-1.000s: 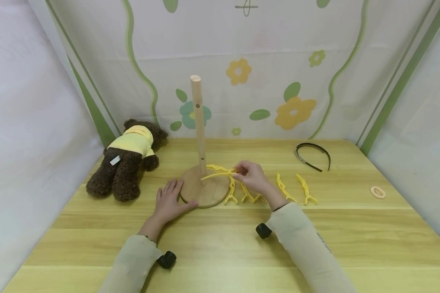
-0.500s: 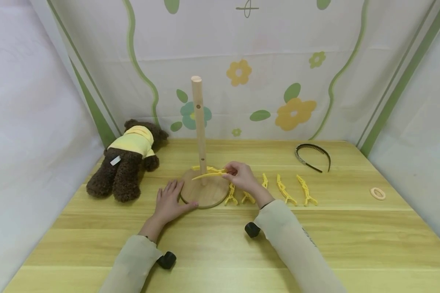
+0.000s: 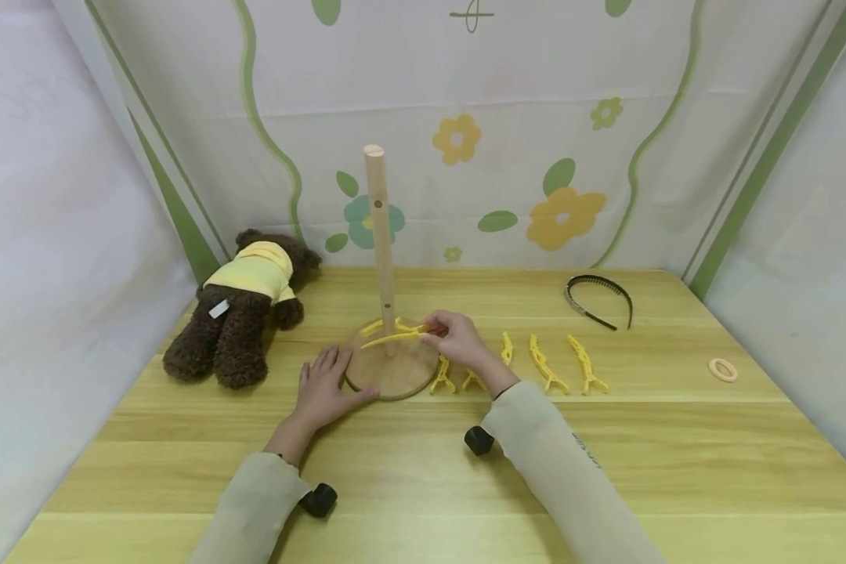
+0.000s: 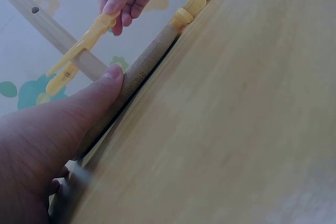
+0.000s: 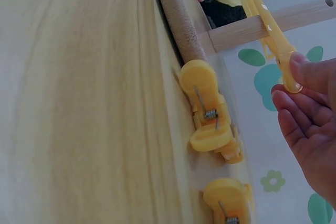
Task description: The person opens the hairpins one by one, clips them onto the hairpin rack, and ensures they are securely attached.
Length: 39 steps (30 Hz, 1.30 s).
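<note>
The clip (image 3: 393,338) was pinched at its handle end by the right hand (image 3: 454,338), its arms apart around the post (image 3: 383,243); light, stiff and springy, it was judged best held there. The base (image 3: 389,380) was touched by the left hand (image 3: 327,392), fingers spread.

Glossy plastic clip (image 5: 281,45), wooden stand (image 3: 383,251)

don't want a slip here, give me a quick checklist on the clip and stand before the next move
1. Right grip pinching the yellow clip: ok.
2. Clip's jaws either side of the post: ok, one in front, one behind.
3. Clip clamped on the post: not ok, jaws stand apart.
4. Left grip touching the round base: ok.
5. Post upright: ok.
6. Clip's hold once released: cannot tell.
</note>
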Tool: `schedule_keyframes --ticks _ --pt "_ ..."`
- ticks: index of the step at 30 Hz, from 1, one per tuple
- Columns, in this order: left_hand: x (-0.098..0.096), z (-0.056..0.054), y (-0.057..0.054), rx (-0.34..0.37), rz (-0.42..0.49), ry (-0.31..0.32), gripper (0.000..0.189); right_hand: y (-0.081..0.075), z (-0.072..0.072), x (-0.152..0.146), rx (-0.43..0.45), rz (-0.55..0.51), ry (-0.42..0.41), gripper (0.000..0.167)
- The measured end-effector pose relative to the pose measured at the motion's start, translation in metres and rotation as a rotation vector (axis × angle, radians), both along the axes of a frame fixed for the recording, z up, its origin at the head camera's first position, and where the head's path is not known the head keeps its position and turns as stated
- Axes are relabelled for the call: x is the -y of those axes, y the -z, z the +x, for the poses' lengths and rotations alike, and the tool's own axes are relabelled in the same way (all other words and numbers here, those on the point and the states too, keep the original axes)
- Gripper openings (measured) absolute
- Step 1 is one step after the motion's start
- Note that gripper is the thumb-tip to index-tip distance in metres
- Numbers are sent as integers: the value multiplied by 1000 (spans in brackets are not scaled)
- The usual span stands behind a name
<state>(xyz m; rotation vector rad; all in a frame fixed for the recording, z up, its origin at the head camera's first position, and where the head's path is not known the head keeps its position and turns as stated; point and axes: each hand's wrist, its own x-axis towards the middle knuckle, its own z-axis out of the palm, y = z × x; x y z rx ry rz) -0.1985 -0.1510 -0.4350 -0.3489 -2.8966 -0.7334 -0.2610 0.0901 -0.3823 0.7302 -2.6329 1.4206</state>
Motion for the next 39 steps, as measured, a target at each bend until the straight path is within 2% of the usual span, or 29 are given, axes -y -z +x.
schedule_keyframes --ticks 5,14,23,25,31,39 --pt "1 1 -2 1 -4 -1 95 3 0 3 16 -3 6 16" --pt "1 2 -4 8 -5 -2 96 3 2 3 -8 -3 -19 20" --pt "0 0 -3 -7 -3 6 97 -1 8 -10 59 -30 -59 47" --pt "0 0 -2 -5 -5 5 97 -6 13 -18 64 -38 -49 52" --pt "0 -1 0 2 -8 -1 98 -20 26 -64 5 -18 -9 54" --pt "0 -1 0 -1 -10 -4 98 -32 52 -141 11 65 117 54"
